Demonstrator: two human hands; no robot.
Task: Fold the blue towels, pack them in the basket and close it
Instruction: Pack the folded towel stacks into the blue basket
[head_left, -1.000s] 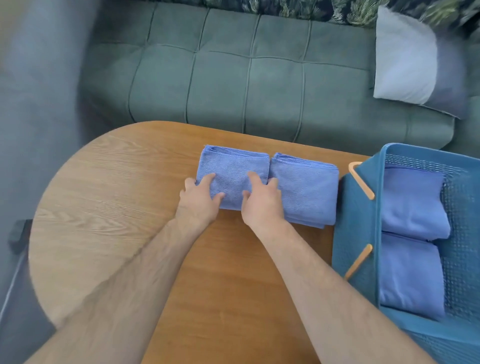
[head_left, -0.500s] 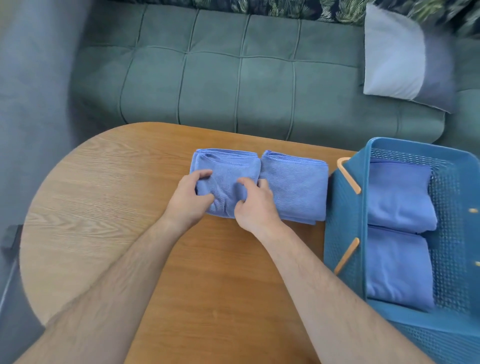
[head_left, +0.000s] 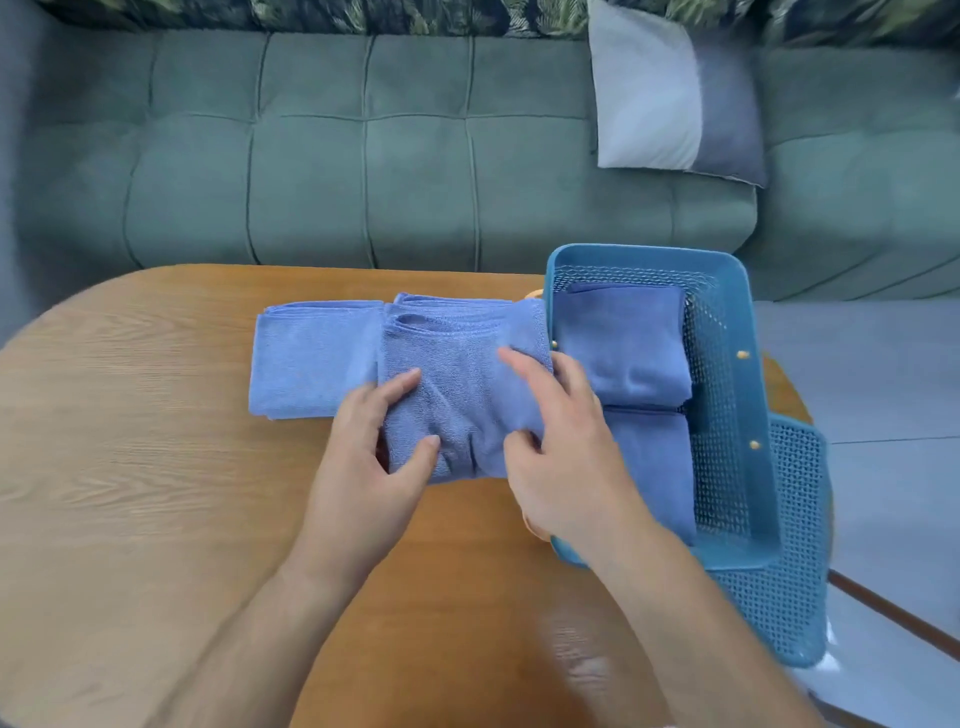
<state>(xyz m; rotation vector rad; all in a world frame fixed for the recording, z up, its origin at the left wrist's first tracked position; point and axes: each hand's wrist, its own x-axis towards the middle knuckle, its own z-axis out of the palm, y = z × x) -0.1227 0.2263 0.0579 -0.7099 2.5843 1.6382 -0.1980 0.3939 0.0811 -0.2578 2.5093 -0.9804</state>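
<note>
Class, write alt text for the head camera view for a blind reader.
The left hand and right hand grip a folded blue terry towel over a rounded wooden table, beside an open teal mesh plastic basket holding two folded blue towels. Another folded towel lies left of the held one.

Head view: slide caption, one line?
Left hand and right hand grip a folded towel beside the basket holding two packed towels.

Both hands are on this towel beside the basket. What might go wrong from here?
The held towel is bunched between the left hand and right hand, so its fold may slip open. Two packed towels already cover most of the basket floor; stacking more could keep the lid from shutting.
</note>
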